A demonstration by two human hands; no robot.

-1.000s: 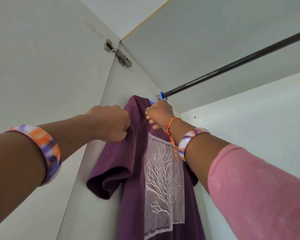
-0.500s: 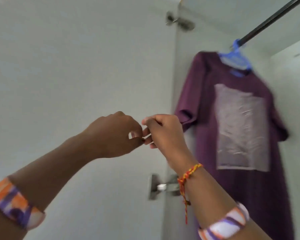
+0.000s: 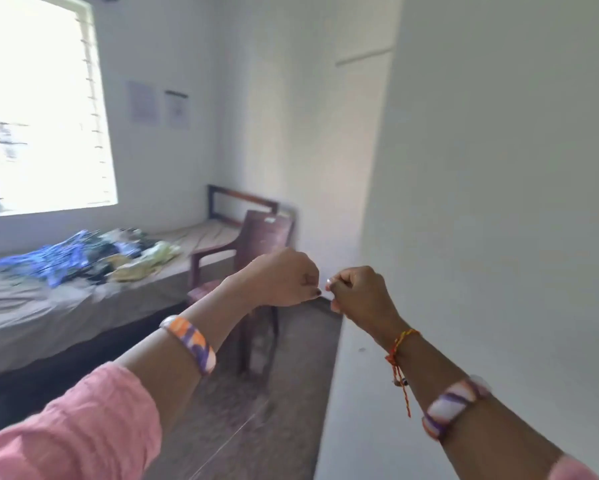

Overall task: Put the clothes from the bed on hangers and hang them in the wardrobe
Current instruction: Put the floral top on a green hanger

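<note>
Left hand (image 3: pixel 284 282): fingers curled, nothing visibly held. Right hand (image 3: pixel 358 292): fingers curled, fingertips near the left's; whether they pinch something small cannot be told.

Chair (image 3: pixel 246 251): brown, plastic by the look, standing between hands and bed.

Bed (image 3: pixel 49 306): grey sheet, bearing the clothes.

Clothes (image 3: pixel 83 258): loose heap by the window, blue print and pale green pieces; blurred. Likely light, soft, limp; best taken at the collar or shoulders for hanging.

Wardrobe door (image 3: pixel 499 202): white, right; interior out of view.

text: none legible | two wall papers (image 3: pixel 158 105) | too blurred to read
</note>
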